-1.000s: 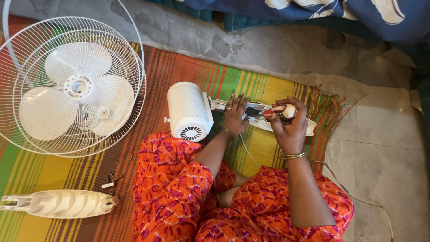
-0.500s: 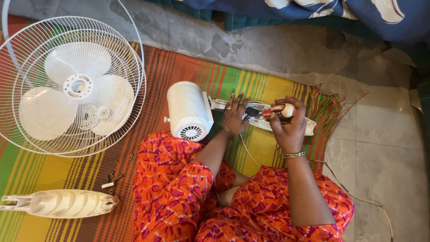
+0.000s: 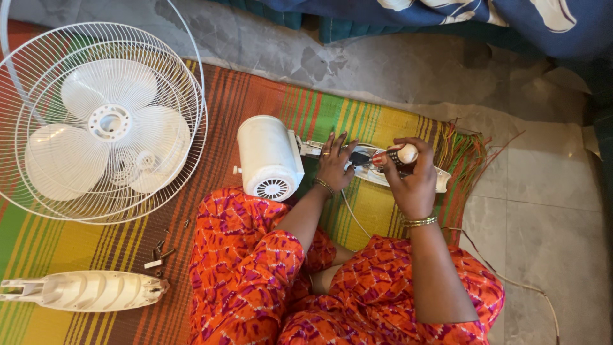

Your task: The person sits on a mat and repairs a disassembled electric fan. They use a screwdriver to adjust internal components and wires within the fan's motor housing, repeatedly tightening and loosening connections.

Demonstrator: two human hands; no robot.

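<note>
Our right hand (image 3: 414, 182) closes around a screwdriver (image 3: 397, 155); our left hand (image 3: 334, 167), fingers spread, presses the fan neck housing (image 3: 373, 172). White fan blade (image 3: 105, 131) lies inside wire guard (image 3: 185, 102).

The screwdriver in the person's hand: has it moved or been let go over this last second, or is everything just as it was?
Hardly anything changed. The right hand keeps its grip on the screwdriver, tip at the open fan neck, with at most a tiny wobble. The left hand stays spread flat on that part beside the white motor housing. The fan cage, cover piece and loose screws lie where they were.
</note>
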